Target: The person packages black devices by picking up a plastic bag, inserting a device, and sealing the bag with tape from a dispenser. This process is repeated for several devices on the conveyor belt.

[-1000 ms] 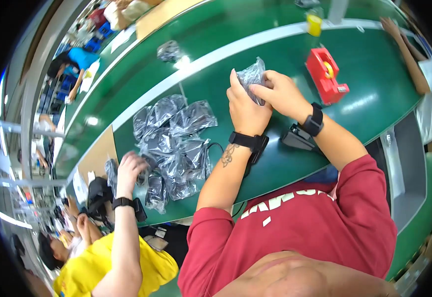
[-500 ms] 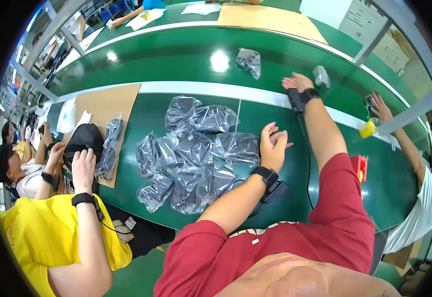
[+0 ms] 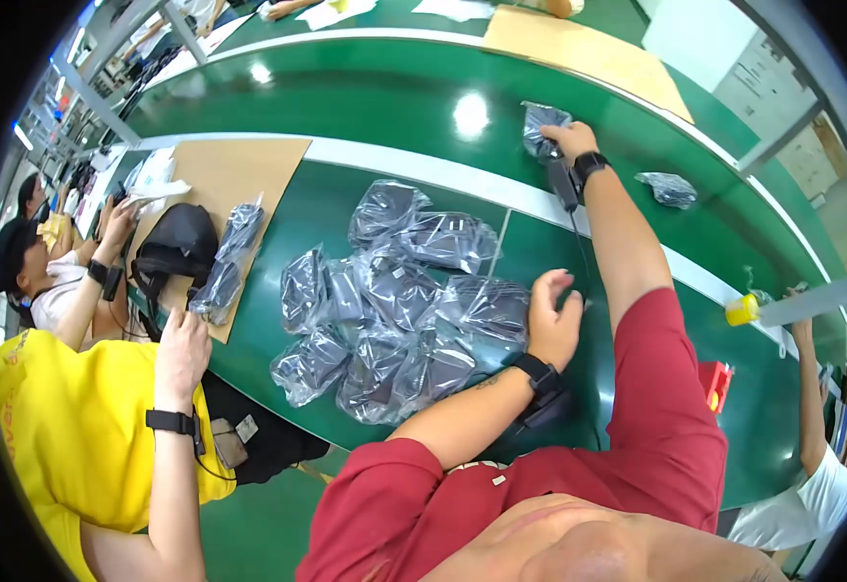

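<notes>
Green table (image 3: 346, 107): bagged part (image 3: 542, 129) under right hand (image 3: 571, 142).

Before you, on the desk (image 3: 346, 107):
- Bagged dark items in the central heap (image 3: 399, 301): about ten; overlaps prevent an exact count.
- Bagged items apart on the belt: two, upper right (image 3: 543, 128) and far right (image 3: 669, 188).
- Cardboard sheets: two, left (image 3: 220, 175) and top (image 3: 579, 48).
- Yellow cup (image 3: 742, 310): one.
- Red object (image 3: 716, 384): one.
</notes>
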